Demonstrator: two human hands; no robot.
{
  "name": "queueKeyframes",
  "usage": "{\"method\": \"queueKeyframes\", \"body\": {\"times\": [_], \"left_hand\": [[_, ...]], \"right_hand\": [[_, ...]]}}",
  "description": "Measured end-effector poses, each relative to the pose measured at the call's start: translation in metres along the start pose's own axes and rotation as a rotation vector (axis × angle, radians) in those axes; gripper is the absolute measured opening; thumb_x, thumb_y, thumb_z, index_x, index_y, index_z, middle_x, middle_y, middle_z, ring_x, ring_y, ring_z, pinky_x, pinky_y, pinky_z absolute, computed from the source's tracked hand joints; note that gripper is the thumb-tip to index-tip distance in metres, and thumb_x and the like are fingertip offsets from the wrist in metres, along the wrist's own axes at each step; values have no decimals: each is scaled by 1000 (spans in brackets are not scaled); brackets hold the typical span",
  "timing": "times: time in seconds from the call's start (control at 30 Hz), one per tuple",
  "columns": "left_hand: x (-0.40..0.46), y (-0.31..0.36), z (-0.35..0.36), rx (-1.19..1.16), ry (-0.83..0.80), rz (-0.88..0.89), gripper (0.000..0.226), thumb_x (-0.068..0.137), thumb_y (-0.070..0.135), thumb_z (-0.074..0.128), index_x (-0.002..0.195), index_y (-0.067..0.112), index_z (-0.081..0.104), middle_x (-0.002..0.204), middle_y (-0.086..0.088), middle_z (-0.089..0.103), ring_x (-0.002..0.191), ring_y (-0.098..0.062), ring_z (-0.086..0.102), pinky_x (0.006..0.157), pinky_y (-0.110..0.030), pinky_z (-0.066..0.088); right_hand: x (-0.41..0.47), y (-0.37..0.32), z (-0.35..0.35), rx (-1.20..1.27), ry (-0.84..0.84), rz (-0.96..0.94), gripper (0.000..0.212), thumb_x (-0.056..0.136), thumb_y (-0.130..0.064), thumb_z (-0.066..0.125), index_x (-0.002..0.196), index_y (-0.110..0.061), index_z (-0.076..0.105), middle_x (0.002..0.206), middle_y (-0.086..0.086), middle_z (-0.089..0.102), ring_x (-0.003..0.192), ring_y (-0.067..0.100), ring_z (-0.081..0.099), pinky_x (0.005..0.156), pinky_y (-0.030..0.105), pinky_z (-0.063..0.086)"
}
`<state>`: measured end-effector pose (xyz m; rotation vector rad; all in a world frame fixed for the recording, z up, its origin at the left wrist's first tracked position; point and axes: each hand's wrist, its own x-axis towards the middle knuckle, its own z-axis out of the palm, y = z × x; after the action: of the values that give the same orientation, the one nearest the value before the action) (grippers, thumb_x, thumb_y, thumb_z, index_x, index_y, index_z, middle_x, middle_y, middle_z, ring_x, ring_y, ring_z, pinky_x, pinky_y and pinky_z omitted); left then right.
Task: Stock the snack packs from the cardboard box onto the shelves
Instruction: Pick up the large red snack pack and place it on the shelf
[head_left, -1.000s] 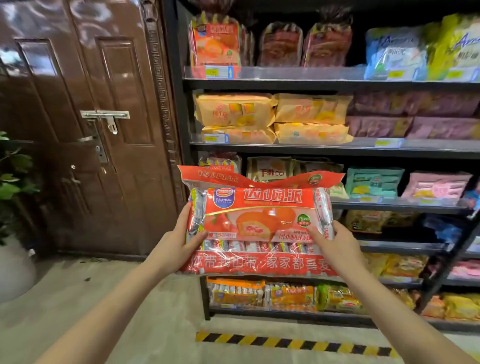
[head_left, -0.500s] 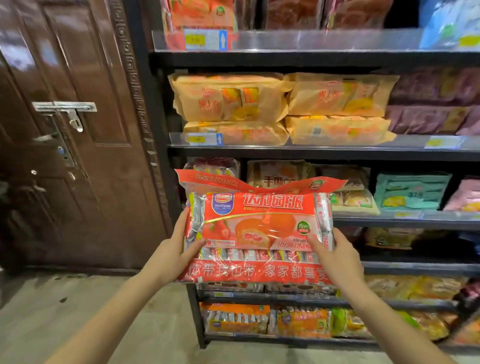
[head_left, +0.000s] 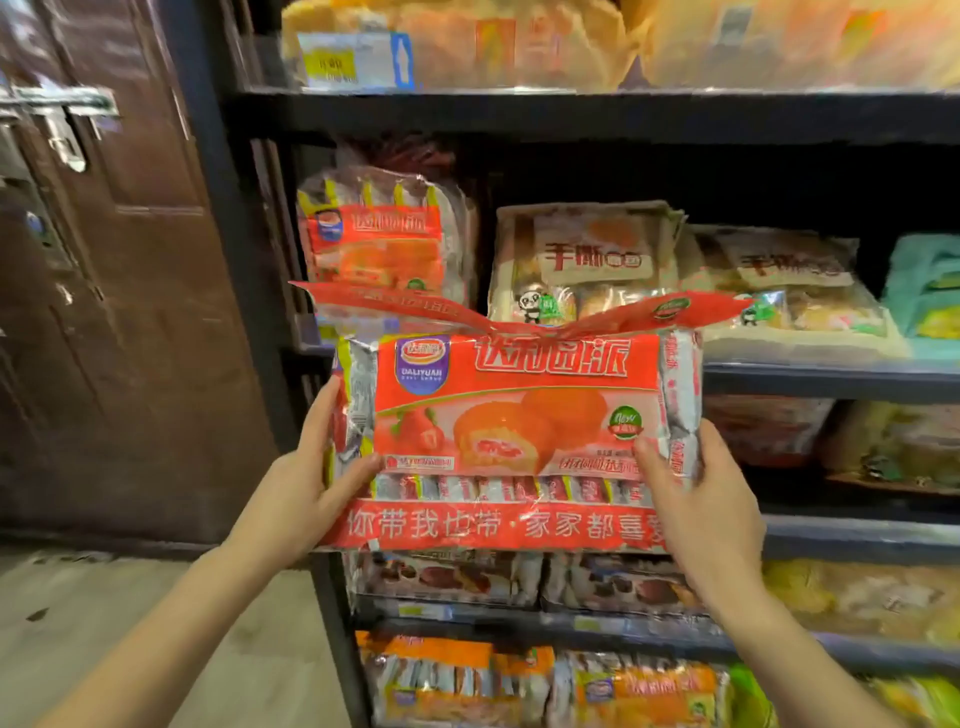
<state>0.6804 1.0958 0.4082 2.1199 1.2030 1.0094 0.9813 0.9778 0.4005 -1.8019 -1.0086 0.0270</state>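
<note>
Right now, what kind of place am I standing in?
Most likely a small grocery shop: dark shelves packed with bagged snacks, a price tag on a shelf edge, and a red snack pack held in both hands.

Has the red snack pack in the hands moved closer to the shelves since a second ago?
Yes. The red snack pack has moved toward the shelf unit: its top flap now overlaps the matching red pack on the shelf, where a second ago it sat lower.

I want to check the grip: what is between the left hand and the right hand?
In the head view, only the red snack pack lies between the left hand and the right hand; each grips one side.
</note>
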Motion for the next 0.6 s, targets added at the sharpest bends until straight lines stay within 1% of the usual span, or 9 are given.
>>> {"method": "queueKeyframes", "body": {"times": [0.1, 0.17, 0.2, 0.27, 0.3, 0.37, 0.43, 0.53, 0.6], "left_hand": [[4, -27, 23, 26, 114, 85, 75, 78, 51, 53, 124, 64, -4, 111, 12, 55, 78, -2, 62, 67, -24, 50], [8, -44, 36, 50, 173, 161, 74, 81, 55, 55, 125, 66, -4, 110, 16, 56, 76, -1, 61, 67, -26, 50], [10, -52, 43, 48, 187, 191, 73, 81, 58, 54, 123, 68, -6, 108, 22, 55, 74, 3, 60, 66, -21, 49], [15, -64, 54, 49, 204, 257, 72, 77, 64, 48, 121, 70, -9, 104, 36, 49, 71, 9, 59, 65, -13, 44], [18, -71, 58, 45, 206, 288, 74, 74, 67, 46, 124, 68, -9, 104, 42, 47, 73, 11, 60, 66, -13, 44], [21, -82, 65, 24, 192, 363, 82, 72, 70, 46, 132, 60, -9, 107, 50, 46, 87, 14, 60, 74, -19, 47], [25, -89, 70, 37, 166, 452, 92, 73, 65, 52, 138, 51, -13, 117, 56, 35, 102, 17, 53, 89, -27, 45], [35, -92, 73, 22, 138, 537, 98, 76, 45, 56, 139, 38, -19, 125, 59, 22, 112, 22, 43, 100, -32, 38], [42, -94, 74, -4, 146, 552, 98, 78, 38, 57, 138, 33, -21, 127, 56, 24, 115, 19, 45, 98, -27, 42]], "right_hand": [[2, 25, 25, 59, 63, -82, 35, 84, -55, 53, 114, -38, 47, 99, -14, 62, 87, 10, 60, 72, 40, 49], [4, 40, 40, 109, 107, -134, 35, 84, -52, 55, 114, -36, 47, 98, -14, 61, 83, 6, 58, 66, 33, 45], [4, 47, 46, 134, 125, -156, 36, 84, -50, 56, 114, -34, 47, 97, -15, 59, 80, 2, 56, 63, 30, 43], [5, 60, 58, 173, 167, -194, 43, 83, -51, 57, 119, -30, 44, 101, -14, 58, 83, 2, 57, 69, 32, 45], [6, 66, 64, 189, 186, -208, 52, 83, -52, 57, 125, -26, 42, 110, -11, 59, 93, 8, 59, 77, 36, 46], [11, 78, 76, 207, 218, -230, 68, 82, -56, 56, 136, -20, 35, 129, -2, 54, 114, 18, 54, 93, 42, 44], [17, 87, 87, 256, 218, -274, 75, 80, -55, 51, 141, -16, 29, 138, 2, 47, 123, 21, 48, 100, 45, 40], [23, 91, 99, 386, 143, -316, 81, 75, -43, 55, 141, -11, 22, 136, 10, 45, 122, 24, 47, 101, 46, 41], [30, 91, 106, 421, 103, -309, 82, 74, -28, 61, 141, -8, 18, 131, 13, 45, 118, 24, 50, 99, 42, 44]]}}
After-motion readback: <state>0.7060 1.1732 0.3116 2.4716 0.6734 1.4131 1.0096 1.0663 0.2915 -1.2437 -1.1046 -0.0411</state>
